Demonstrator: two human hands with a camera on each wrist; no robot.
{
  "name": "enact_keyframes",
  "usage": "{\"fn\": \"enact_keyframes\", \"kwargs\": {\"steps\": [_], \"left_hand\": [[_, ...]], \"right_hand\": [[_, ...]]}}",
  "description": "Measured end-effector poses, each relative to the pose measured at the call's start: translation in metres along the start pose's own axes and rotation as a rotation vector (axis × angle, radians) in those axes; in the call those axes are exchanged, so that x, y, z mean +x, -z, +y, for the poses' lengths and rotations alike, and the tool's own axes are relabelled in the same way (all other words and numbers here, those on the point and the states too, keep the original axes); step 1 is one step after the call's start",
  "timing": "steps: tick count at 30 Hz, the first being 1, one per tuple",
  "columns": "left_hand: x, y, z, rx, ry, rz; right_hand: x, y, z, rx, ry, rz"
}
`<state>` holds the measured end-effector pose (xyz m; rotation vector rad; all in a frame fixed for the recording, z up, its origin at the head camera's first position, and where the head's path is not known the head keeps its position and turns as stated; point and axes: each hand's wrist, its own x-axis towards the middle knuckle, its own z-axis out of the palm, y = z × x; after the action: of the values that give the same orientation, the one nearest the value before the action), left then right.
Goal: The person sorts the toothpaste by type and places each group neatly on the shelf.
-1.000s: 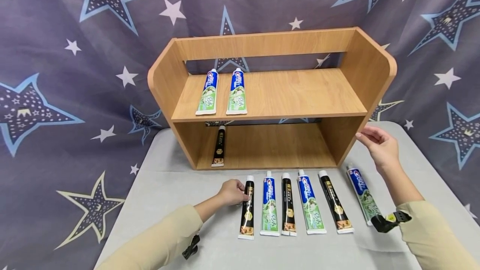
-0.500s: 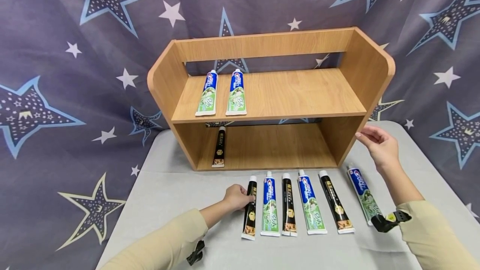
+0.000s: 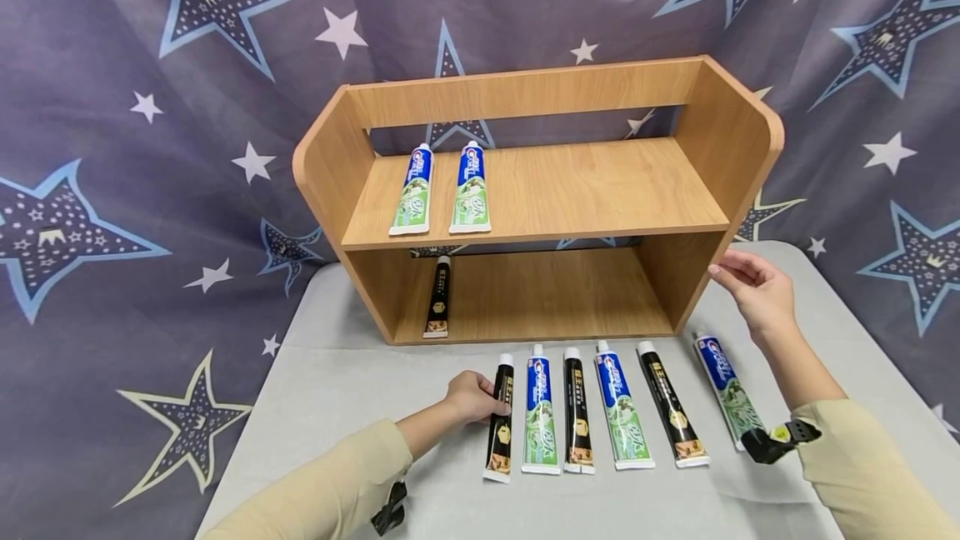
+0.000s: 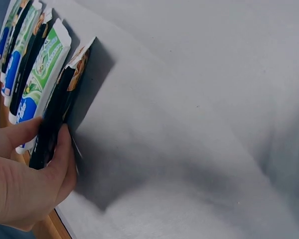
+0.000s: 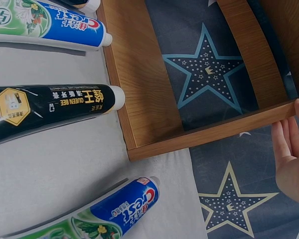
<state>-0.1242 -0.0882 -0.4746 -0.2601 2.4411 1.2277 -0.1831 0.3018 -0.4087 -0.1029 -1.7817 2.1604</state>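
Observation:
My left hand (image 3: pixel 471 397) pinches a black toothpaste tube (image 3: pixel 499 440) between thumb and fingers, at the left end of a row on the table. In the left wrist view the black tube's flat end (image 4: pixel 79 64) points away from the hand, with a shadow beside it. On the right, my right hand (image 3: pixel 765 298) holds the front edge of the wooden shelf's (image 3: pixel 600 190) side panel. The right wrist view has the thumb on one face of the panel and the fingers (image 5: pixel 281 142) on the other.
Blue-green Crest tubes (image 3: pixel 542 415) and black tubes (image 3: pixel 577 415) alternate along the grey-white table (image 3: pixel 337 407). Two Crest tubes (image 3: pixel 470 190) lie on the upper board, and one black tube (image 3: pixel 438 298) lies at the lower left. A star-patterned curtain (image 3: pixel 247 107) hangs behind.
My left hand and the black tube have shifted slightly right, closer to the neighbouring Crest tube; this happened mostly in the first half second. The right hand stays on the shelf.

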Motion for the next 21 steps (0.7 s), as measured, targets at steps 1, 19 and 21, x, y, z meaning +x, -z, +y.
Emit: {"fn": "enact_keyframes", "kwargs": {"steps": [1, 19, 21], "left_hand": [[-0.001, 0.0, 0.0, -0.006, 0.004, -0.006], [0.009, 0.013, -0.002, -0.251, 0.109, -0.132], [0.009, 0.015, -0.001, -0.28, 0.112, -0.137]], "right_hand": [[0.0, 0.0, 0.0, -0.001, -0.001, 0.0], [0.0, 0.001, 0.0, -0.032, -0.015, 0.009], [0.0, 0.001, 0.0, -0.033, -0.01, 0.009]]}}
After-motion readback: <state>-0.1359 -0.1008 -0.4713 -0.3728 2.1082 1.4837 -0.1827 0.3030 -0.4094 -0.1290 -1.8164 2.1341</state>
